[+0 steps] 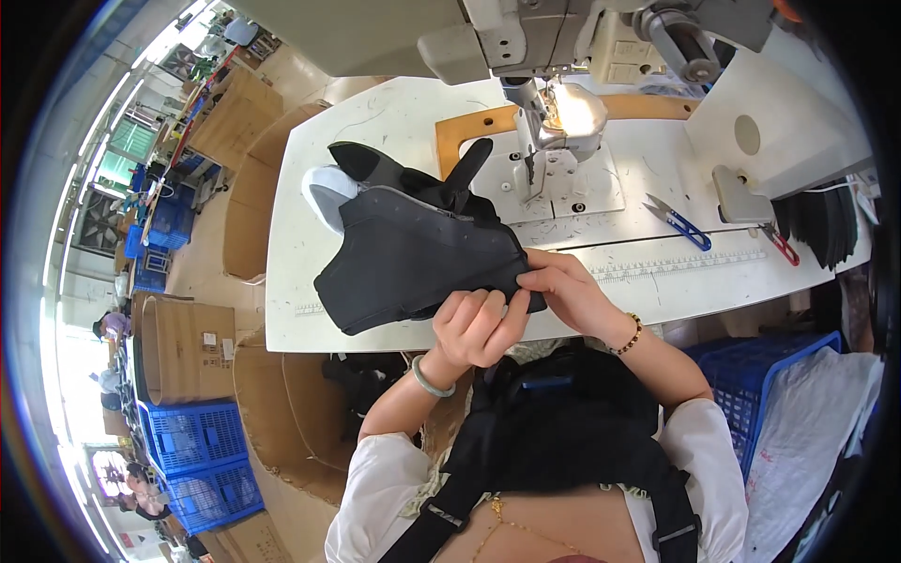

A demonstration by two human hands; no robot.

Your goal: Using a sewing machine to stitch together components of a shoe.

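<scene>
Gripping black cloth [413, 251] by its near edge, the left hand [479, 328] sits beside the right hand [571, 293], which pinches the cloth's right end near the sewing machine [462, 52].

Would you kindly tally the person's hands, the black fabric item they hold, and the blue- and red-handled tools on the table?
Left hand and right hand: 2
Black fabric item: 1
Blue-handled tool and red-handled tool: 2
Total: 5

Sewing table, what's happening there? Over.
Left fingers and right fingers gripping black fabric. Fabric near sewing machine. Blue-handled snips off to the right, not touching it.
</scene>
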